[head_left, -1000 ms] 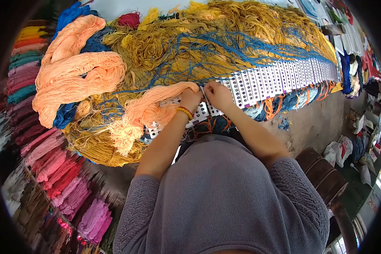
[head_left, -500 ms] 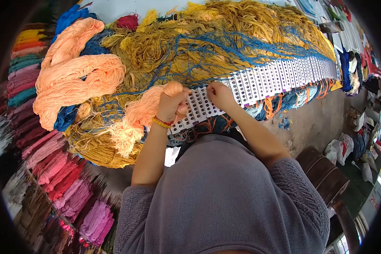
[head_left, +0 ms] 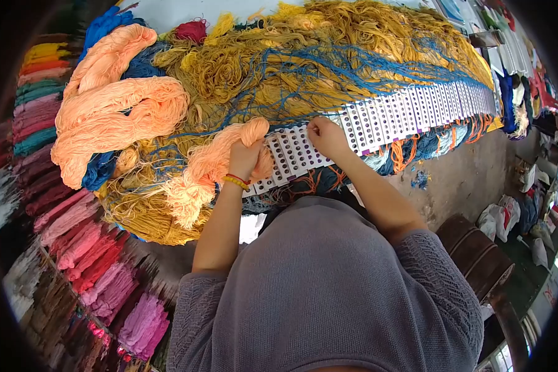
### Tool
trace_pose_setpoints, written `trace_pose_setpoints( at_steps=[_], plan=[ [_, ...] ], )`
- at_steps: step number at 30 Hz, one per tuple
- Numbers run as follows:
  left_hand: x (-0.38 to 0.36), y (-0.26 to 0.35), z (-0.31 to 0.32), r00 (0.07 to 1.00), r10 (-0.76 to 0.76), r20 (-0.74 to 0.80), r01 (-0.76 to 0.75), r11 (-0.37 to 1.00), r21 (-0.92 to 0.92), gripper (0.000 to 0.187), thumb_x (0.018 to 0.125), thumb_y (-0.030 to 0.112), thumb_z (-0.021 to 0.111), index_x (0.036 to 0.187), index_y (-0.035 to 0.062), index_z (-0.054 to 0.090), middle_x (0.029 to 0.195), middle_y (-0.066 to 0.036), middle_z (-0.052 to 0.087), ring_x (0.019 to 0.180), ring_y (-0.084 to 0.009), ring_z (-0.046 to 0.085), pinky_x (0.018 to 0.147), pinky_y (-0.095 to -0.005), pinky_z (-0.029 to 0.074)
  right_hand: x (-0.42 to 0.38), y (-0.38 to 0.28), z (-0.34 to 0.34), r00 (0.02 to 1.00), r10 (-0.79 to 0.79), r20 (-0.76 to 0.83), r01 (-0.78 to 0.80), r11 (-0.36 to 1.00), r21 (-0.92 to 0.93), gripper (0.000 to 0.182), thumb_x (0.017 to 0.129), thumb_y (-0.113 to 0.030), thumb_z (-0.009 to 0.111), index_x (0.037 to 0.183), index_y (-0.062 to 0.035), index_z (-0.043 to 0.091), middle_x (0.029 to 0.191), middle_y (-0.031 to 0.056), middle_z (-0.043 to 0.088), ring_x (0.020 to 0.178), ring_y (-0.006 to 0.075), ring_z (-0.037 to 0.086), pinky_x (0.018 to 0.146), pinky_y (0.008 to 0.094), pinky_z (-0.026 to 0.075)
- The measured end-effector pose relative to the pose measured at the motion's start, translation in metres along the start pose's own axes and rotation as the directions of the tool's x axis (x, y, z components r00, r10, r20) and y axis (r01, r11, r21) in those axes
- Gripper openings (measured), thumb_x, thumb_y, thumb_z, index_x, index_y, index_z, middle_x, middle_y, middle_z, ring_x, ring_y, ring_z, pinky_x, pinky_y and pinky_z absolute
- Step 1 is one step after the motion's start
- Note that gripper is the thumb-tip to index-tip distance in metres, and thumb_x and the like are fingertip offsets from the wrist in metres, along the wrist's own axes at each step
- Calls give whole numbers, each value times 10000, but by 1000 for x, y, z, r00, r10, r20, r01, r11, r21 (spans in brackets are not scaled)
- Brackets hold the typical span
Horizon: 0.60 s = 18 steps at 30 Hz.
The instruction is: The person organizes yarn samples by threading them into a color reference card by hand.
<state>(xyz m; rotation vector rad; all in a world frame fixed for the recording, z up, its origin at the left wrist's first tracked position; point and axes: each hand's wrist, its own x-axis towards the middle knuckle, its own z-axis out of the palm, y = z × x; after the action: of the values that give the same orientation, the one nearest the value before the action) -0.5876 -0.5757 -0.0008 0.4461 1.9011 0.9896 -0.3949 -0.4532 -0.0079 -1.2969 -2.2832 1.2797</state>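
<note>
A peach skein of yarn lies partly over the golden yarn, and my left hand is closed around its near end. Right of it, my right hand is pinched closed over a row of white cards with holes; what its fingertips hold, possibly a thin strand, is too small to make out. The cards run from beside my left hand up to the far right. Blue strands lie along their upper side, and orange and dark blue yarn hangs below them.
A heap of golden yarn covers much of the table. Larger peach skeins are piled at the left. Coloured skeins hang on the far left. A brown wooden chair stands at lower right, with plastic bags beyond.
My right hand has shifted slightly right and away from my left hand. My left hand stays on the peach skein, its fingers turned a little. The view has moved slightly.
</note>
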Motion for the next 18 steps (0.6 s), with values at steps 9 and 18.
trace_pose_setpoints(
  at_steps=[9,18],
  plan=[
    [-1,8,-3,992,-123,-3,123,992,-6,195,720,167,660,619,22,578,523,11,503,409,-66,413,376,-226,290,0,-3,0,1000,7,-12,-8,1000,-16,68,736,-125,559,749,-59,551,742,113,555,657,298,550,587,376,448],
    [-3,5,-4,981,-119,155,100,987,125,203,670,215,667,693,18,628,573,-33,578,538,-127,547,497,-278,430,-1,-4,0,1000,15,-14,-15,999,-30,77,741,-136,562,761,-63,553,749,105,556,654,291,553,585,371,451]
  ],
)
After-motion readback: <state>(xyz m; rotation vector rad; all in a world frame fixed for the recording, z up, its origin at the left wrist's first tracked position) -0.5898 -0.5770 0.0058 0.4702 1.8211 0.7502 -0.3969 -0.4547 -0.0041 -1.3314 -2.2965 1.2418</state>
